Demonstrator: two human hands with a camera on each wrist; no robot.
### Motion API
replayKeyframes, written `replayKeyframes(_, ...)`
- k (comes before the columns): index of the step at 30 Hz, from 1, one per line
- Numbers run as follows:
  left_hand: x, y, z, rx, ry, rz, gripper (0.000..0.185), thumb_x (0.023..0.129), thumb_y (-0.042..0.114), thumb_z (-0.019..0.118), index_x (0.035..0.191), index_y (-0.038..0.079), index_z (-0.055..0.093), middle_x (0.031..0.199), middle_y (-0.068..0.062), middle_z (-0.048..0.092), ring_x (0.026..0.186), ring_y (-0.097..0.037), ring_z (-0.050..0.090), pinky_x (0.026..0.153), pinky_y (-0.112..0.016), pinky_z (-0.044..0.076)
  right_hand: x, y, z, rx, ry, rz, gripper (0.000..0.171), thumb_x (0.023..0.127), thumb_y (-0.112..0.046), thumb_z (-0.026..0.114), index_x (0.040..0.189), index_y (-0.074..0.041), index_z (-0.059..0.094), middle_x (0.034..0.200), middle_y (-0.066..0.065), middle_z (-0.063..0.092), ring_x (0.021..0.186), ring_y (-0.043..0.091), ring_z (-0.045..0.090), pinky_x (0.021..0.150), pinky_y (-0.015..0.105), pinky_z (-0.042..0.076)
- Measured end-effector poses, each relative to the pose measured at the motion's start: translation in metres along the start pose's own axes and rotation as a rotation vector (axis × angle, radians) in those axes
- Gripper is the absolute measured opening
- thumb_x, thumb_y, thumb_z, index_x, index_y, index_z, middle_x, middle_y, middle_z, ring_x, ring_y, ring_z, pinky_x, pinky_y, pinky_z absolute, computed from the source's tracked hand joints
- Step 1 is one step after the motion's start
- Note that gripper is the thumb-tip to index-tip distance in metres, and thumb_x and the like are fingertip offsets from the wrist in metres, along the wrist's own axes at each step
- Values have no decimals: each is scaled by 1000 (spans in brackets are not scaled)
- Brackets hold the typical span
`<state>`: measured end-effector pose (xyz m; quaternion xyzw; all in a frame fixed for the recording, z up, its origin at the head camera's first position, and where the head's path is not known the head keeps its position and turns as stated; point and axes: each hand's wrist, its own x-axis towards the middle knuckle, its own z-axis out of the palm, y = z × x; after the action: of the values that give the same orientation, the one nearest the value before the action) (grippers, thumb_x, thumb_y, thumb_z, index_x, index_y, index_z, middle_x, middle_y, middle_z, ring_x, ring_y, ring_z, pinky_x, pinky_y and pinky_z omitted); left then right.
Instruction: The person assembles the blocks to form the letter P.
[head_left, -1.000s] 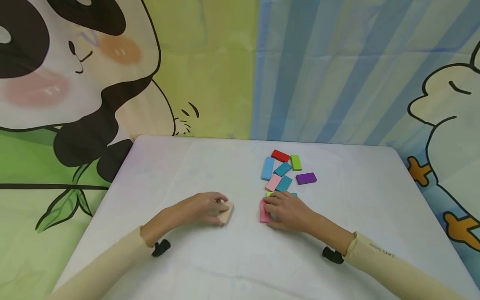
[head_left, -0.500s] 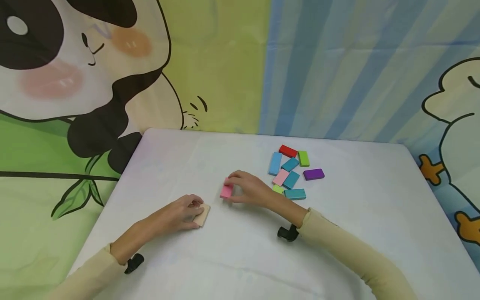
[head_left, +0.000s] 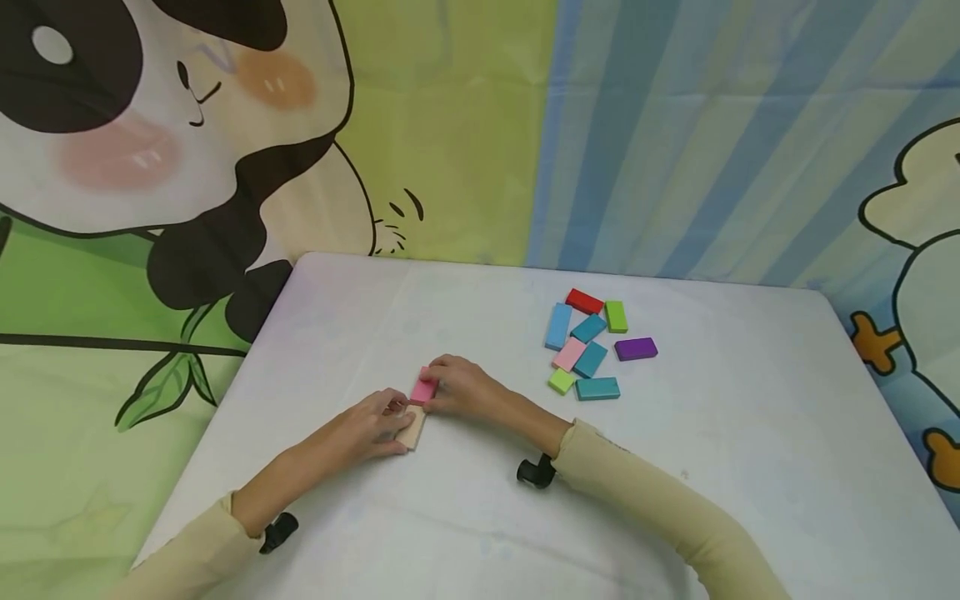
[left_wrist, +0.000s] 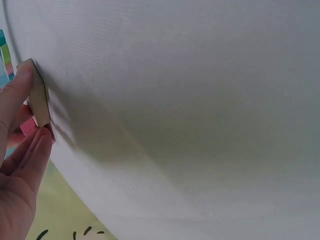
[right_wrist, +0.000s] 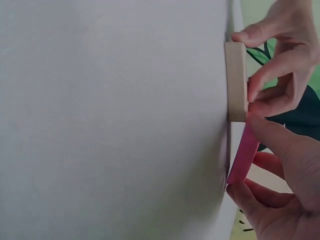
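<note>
Left hand (head_left: 367,429) pinches the beige block (head_left: 412,429) flat on the table (head_left: 465,517); right hand (head_left: 461,387) grips the pink block (head_left: 423,389) touching it, and a nudge could knock both askew

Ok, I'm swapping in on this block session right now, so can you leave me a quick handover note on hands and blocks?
Left hand: holds the tan block flat on the white table.
Right hand: pinches the pink block, one end at the tan block's far end and the other end raised off the table.
Loose pile of eight coloured blocks lies to the right, untouched by either hand.
Done: the two blocks are brought end to end.
Left: probably lay the pink block flat, then carry on with the pile.
</note>
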<state>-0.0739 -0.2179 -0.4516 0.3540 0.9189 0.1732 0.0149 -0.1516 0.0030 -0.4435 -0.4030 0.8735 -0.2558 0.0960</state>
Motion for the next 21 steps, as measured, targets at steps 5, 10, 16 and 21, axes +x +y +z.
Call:
replayKeyframes(5,0,0,2,82,35,71,44,80,24,78,118,4,70,110,-10,58,90,-14,58,71,-21,54,3,0,1,-48,-9,-14,35,88,-28,72,118,-10,67,126,12,61,116,25,58,98,36,50)
replayKeyframes(10,-2,1,3,116,63,70,41,80,24,78,115,4,71,110,-9,59,92,-13,57,72,-21,55,4,4,3,-71,1,-63,27,89,-27,71,109,-8,68,127,14,61,117,26,58,100,36,49)
replayKeyframes(16,-3,6,1,81,29,23,37,79,24,79,112,6,72,109,-6,58,93,-12,54,71,-20,54,-2,5,10,-115,11,-137,19,90,-22,69,101,-7,68,126,17,61,114,28,60,98,36,51)
replayKeyframes(21,-1,7,0,87,-1,5,37,81,27,78,111,7,72,111,-6,58,95,-14,55,74,-21,56,-6,1,14,-205,54,-134,18,91,-23,69,101,-8,69,126,16,62,109,26,63,95,33,52)
